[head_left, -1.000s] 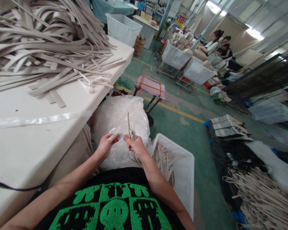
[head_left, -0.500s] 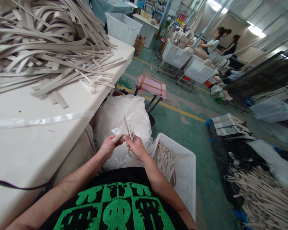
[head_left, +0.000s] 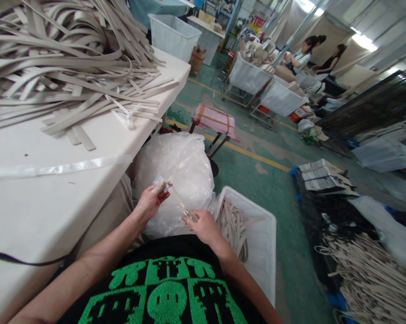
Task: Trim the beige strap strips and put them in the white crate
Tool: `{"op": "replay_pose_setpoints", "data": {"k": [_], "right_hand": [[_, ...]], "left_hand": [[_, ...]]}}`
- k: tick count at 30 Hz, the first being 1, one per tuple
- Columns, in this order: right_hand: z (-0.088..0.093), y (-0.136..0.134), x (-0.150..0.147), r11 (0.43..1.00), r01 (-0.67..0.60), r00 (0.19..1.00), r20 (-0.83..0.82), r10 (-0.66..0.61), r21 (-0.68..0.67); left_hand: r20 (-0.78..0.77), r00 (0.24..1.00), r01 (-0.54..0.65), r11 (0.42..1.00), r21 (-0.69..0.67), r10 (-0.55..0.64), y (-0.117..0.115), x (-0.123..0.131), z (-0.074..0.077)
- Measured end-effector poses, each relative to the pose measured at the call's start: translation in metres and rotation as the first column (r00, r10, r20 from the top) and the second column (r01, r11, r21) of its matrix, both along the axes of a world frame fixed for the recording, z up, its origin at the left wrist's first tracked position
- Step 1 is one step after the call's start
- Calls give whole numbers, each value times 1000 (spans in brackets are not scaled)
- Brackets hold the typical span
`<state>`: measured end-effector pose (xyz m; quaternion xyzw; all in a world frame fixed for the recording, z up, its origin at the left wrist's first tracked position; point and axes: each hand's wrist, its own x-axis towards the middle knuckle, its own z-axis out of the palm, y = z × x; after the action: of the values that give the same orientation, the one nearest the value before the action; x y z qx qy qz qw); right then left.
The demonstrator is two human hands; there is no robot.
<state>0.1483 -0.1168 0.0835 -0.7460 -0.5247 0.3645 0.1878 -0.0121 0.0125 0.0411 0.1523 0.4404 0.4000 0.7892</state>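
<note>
My left hand (head_left: 149,200) is closed in a pinch over the plastic bag. Its thumb looks wrapped in something pale, and a small whitish bit shows at the fingertips. A thin beige strip (head_left: 178,199) runs from those fingertips down to my right hand (head_left: 205,226). The right fingers are wrapped round the strip's lower part, together with what look like more narrow strips. How many lie inside the fist is hidden. Under both hands bulges a large clear plastic bag (head_left: 186,157).
A white table (head_left: 27,202) on the left bears a heap of beige strips (head_left: 88,85). Right of me stands a white bin (head_left: 262,252) with more strips. Ahead is a padded pink stool (head_left: 214,119). Bundled strips (head_left: 375,274) lie at the right; co-workers (head_left: 302,56) are far back.
My hands have moved apart. The right hand went down and slightly right, and the strip now spans the gap. The loose ends that stuck up above the right hand no longer show.
</note>
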Motion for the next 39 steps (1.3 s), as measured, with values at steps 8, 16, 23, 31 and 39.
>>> {"op": "replay_pose_setpoints", "data": {"k": [8, 16, 23, 31, 39], "right_hand": [[-11, 2, -7, 997, -71, 956, 286, 71, -10], [-8, 27, -19, 998, -53, 976, 210, 61, -45], [27, 20, -4, 988, -157, 987, -45, 157, -1], [39, 37, -13, 978, -115, 982, -129, 139, 176], [37, 29, -12, 977, -162, 984, -50, 170, 138]], "left_hand": [[17, 1000, 13, 999, 53, -14, -1, -2, 2], [10, 990, 141, 988, 57, -142, -22, 8, -1], [26, 996, -81, 996, -28, 81, -14, -3, 16], [112, 988, 91, 982, 167, -111, -39, 4, 44], [69, 997, 13, 985, 173, -25, -41, 0, 44]]}}
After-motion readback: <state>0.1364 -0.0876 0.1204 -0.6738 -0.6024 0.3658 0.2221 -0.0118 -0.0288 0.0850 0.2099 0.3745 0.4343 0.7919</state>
